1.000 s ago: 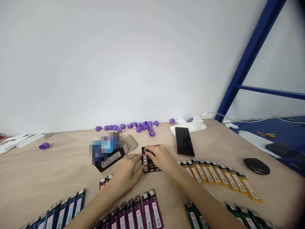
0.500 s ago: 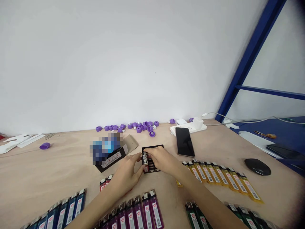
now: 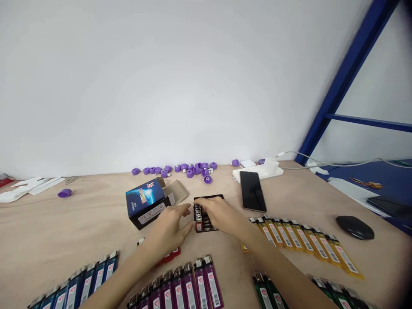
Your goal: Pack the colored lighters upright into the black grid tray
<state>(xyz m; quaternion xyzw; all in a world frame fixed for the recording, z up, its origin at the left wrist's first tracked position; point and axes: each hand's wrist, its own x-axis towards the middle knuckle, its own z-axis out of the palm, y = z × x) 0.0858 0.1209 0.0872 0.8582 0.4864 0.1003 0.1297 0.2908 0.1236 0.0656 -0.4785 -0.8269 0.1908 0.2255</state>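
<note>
Black tray (image 3: 219,196), purple lighters (image 3: 179,294), yellow lighters (image 3: 303,240), blue-and-black box (image 3: 141,204)

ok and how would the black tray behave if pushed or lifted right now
The tray would probably slide rather than tip, as it looks wide and lies flat on the table. Lifted, it might dip to the left, where its visible lighters line one edge. Those might wobble or slip out if it tilts, since they seem to stand upright.

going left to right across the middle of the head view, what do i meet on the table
White papers, lone purple cap, blue-and-black box, left hand, black tray, phone, black mouse.
</note>
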